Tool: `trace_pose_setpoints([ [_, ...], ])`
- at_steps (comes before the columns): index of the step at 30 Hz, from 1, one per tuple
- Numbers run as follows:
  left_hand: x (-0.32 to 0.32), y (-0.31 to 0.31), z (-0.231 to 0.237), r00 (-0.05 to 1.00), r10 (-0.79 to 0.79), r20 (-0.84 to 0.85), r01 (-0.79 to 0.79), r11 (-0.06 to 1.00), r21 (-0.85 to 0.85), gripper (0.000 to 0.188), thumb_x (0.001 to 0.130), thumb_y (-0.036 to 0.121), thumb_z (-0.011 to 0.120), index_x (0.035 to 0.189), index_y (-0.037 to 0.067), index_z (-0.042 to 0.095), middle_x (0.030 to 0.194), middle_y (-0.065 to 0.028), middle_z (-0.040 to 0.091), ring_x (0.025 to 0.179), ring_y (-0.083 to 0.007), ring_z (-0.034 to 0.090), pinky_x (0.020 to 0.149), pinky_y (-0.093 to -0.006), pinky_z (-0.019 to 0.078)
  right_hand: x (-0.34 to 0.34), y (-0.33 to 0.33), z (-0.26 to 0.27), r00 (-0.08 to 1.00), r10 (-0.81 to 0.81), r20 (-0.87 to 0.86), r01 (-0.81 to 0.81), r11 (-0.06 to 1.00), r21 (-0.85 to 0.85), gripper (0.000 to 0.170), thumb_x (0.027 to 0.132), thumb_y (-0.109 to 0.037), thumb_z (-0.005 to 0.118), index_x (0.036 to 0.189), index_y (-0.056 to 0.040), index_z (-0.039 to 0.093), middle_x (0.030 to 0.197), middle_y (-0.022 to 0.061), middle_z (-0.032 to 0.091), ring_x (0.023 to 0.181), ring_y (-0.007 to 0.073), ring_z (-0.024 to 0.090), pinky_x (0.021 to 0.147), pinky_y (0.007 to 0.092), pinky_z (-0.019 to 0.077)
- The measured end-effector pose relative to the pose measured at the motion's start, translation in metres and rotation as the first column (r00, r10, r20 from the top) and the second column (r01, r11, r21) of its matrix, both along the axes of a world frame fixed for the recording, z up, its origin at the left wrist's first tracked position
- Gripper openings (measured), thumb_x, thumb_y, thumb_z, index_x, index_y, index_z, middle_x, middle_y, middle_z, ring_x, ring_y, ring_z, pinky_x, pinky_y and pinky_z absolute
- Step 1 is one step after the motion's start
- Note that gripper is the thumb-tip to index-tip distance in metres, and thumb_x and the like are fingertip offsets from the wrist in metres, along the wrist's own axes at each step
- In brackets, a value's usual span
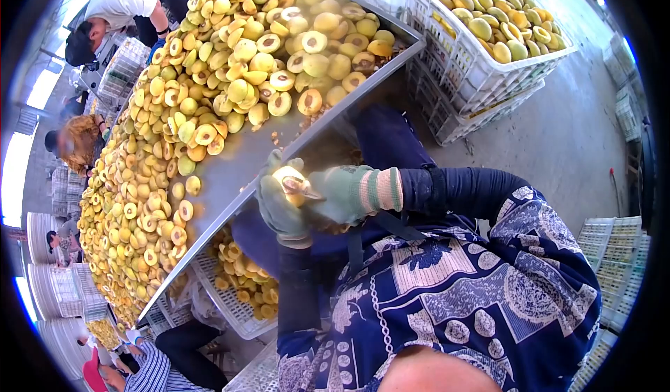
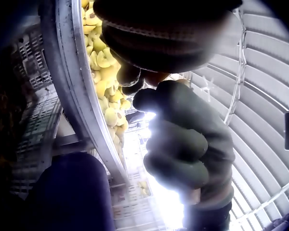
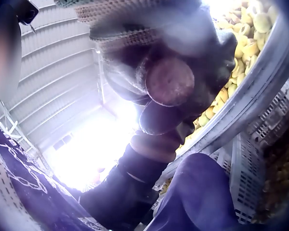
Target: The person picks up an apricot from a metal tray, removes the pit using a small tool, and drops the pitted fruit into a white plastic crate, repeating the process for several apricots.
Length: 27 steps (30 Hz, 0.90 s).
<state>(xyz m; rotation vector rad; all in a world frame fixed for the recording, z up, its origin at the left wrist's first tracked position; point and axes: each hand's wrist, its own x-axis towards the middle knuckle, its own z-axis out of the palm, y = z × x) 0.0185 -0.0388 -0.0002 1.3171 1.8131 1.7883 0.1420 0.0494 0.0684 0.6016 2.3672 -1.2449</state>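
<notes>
In the head view my gloved left hand (image 1: 280, 207) holds a yellow peach half (image 1: 289, 178), fingers curled round it. Close against the fruit, my gloved right hand (image 1: 345, 193) grips a small hand tool (image 1: 312, 194) whose metal end shows at the peach. The tool's round handle end (image 3: 169, 82) sticks out of the right fist in the right wrist view. Curled right fingers (image 2: 176, 149) show in the left wrist view; the fruit is mostly hidden there. Both hands are just off the edge of a metal sorting table (image 1: 234, 156), over my lap.
Many peach halves (image 1: 244, 49) are heaped across the table, bounded by a raised metal rim (image 1: 293, 148). Stacked white crates (image 1: 481, 78) of peaches stand to the right. Another crate (image 1: 241, 319) with peach halves sits below the rim. Other people (image 1: 129, 8) work along the far side.
</notes>
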Motion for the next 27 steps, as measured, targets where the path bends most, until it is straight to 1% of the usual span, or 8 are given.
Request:
trace_pose_setpoints([
  [6,0.005,0.003,-0.002,0.997,-0.013,0.072,0.015,0.999,-0.029,0.050,0.100,0.036,0.031,0.127,-0.005,0.044,0.115,-0.0212,0.059,0.095,-0.0301,0.063,0.084,-0.0372,0.0522,-0.001,0.005,-0.034,0.909,0.138,-0.393,-0.055,0.975,0.215,0.034,0.091,-0.037,0.048,0.100,-0.0066,0.061,0.080,0.0154,0.066,0.065,0.0303,0.065,0.062,0.0383,0.0516],
  [7,0.009,0.007,0.001,0.947,-0.064,0.314,0.035,0.994,0.099,0.052,0.099,0.037,0.035,0.129,-0.005,0.042,0.118,-0.0226,0.057,0.098,-0.0323,0.062,0.085,-0.0390,0.0513,-0.002,0.004,-0.038,0.907,0.134,-0.398,-0.051,0.976,0.213,0.034,0.091,-0.037,0.048,0.100,-0.0066,0.061,0.080,0.0154,0.066,0.065,0.0303,0.065,0.062,0.0383,0.0516],
  [8,0.012,0.011,0.006,0.836,-0.144,0.529,0.023,0.973,0.230,0.055,0.097,0.038,0.039,0.132,-0.004,0.040,0.121,-0.0240,0.055,0.101,-0.0345,0.061,0.087,-0.0409,0.0503,-0.002,0.001,-0.040,0.925,-0.029,-0.378,0.078,0.991,0.113,0.030,0.092,-0.036,0.048,0.103,-0.0099,0.058,0.088,0.0122,0.063,0.077,0.0265,0.062,0.072,0.0380,0.0469],
  [9,0.010,0.010,0.010,0.837,-0.149,0.527,0.026,0.972,0.234,0.055,0.097,0.038,0.039,0.132,-0.004,0.040,0.121,-0.0240,0.055,0.101,-0.0345,0.061,0.087,-0.0409,0.0503,-0.003,-0.001,-0.042,0.921,-0.189,-0.339,0.208,0.978,0.018,0.027,0.093,-0.035,0.048,0.107,-0.0133,0.055,0.096,0.0091,0.060,0.090,0.0227,0.060,0.082,0.0378,0.0422],
  [11,0.003,0.004,0.016,0.576,-0.461,0.676,0.216,0.883,0.418,0.063,0.093,0.039,0.046,0.138,-0.003,0.034,0.127,-0.0259,0.050,0.108,-0.0392,0.055,0.093,-0.0460,0.0454,0.000,-0.004,-0.056,0.906,-0.225,-0.357,0.255,0.966,0.041,0.027,0.092,-0.035,0.048,0.104,-0.0124,0.055,0.093,0.0089,0.060,0.088,0.0236,0.059,0.080,0.0379,0.0423],
  [14,0.003,0.008,0.018,0.583,-0.431,0.689,0.159,0.892,0.424,0.064,0.091,0.039,0.048,0.138,-0.003,0.034,0.129,-0.0262,0.049,0.111,-0.0412,0.052,0.097,-0.0492,0.0412,0.008,-0.013,-0.061,0.923,-0.222,-0.314,0.260,0.962,0.084,0.023,0.092,-0.033,0.051,0.097,-0.0104,0.054,0.084,0.0109,0.057,0.082,0.0273,0.058,0.073,0.0367,0.0429],
  [18,0.004,0.013,0.022,0.454,-0.422,0.785,0.141,0.904,0.404,0.060,0.095,0.041,0.043,0.136,-0.003,0.039,0.127,-0.0224,0.052,0.111,-0.0389,0.052,0.097,-0.0509,0.0409,0.012,-0.016,-0.042,0.834,-0.377,-0.403,0.404,0.914,-0.019,0.025,0.089,-0.031,0.054,0.094,-0.0063,0.053,0.082,0.0142,0.059,0.078,0.0309,0.060,0.070,0.0382,0.0453],
  [27,0.025,0.019,0.017,0.636,-0.247,0.732,-0.083,0.920,0.382,0.048,0.097,0.035,0.042,0.129,-0.001,0.047,0.123,-0.0179,0.054,0.109,-0.0338,0.055,0.092,-0.0469,0.0471,0.008,-0.020,-0.045,0.836,-0.334,-0.436,0.405,0.911,0.080,0.030,0.086,-0.029,0.057,0.094,-0.0009,0.051,0.083,0.0203,0.064,0.078,0.0385,0.063,0.069,0.0442,0.0492],
])
